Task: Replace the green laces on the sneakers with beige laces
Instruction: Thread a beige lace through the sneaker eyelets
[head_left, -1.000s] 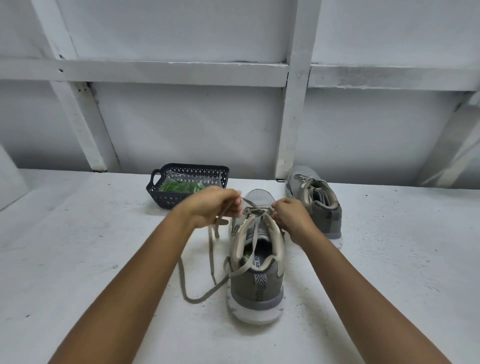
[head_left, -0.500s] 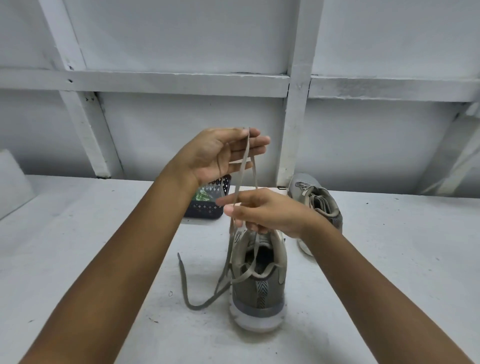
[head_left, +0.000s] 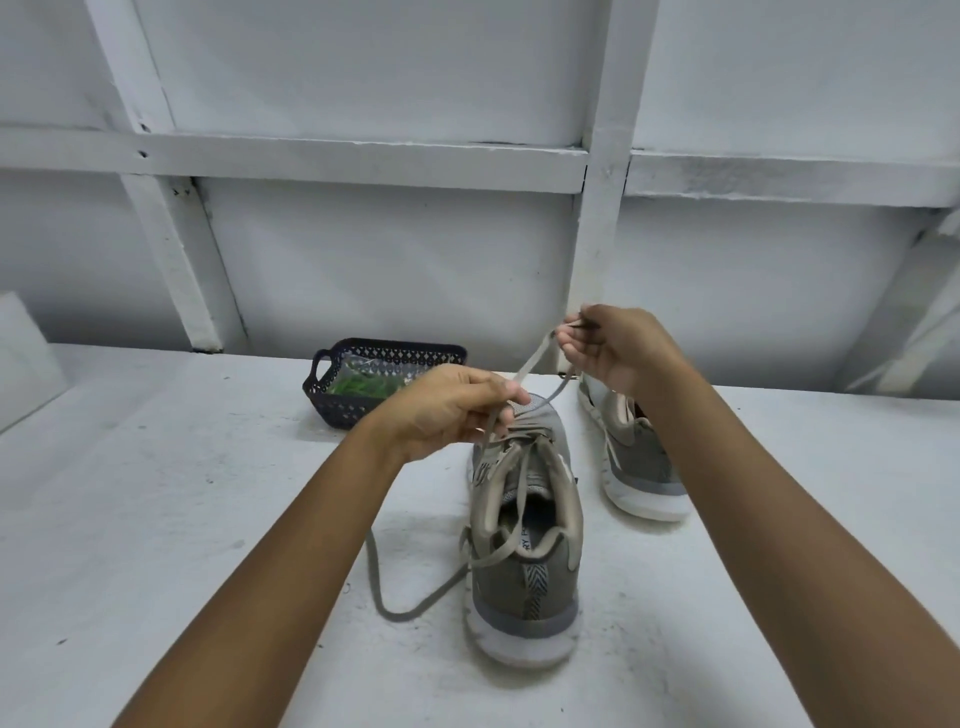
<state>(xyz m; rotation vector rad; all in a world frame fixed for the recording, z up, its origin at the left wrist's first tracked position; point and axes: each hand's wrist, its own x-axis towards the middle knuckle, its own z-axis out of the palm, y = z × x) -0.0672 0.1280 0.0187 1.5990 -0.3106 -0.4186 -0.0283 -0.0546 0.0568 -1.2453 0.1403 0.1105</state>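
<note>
- I count 2 grey sneakers on the white table (head_left: 156, 519). The near sneaker (head_left: 524, 587) has its heel toward the cam. The far sneaker (head_left: 639, 462) sits behind it to the R, close but not touching.
- 1 dark basket (head_left: 337, 410) at the back L, holding the green laces (head_left: 363, 385).
- 1 beige lace (head_left: 410, 613) in work on the near sneaker. One end trails in a loop on the table L of the heel; the other goes up to the hands.
- Far sneaker is laced already; its lace looks beige.
- 2 hands, both forearms bare.
- L hand (head_left: 447, 410): low, over the near sneaker's toe, fingers curled, pinching the lace.
- R hand (head_left: 618, 345): higher, above the far sneaker's toe, fingertips pinching the lace end. 2 strands run down from it toward the L hand and toe, approx taut.
</note>
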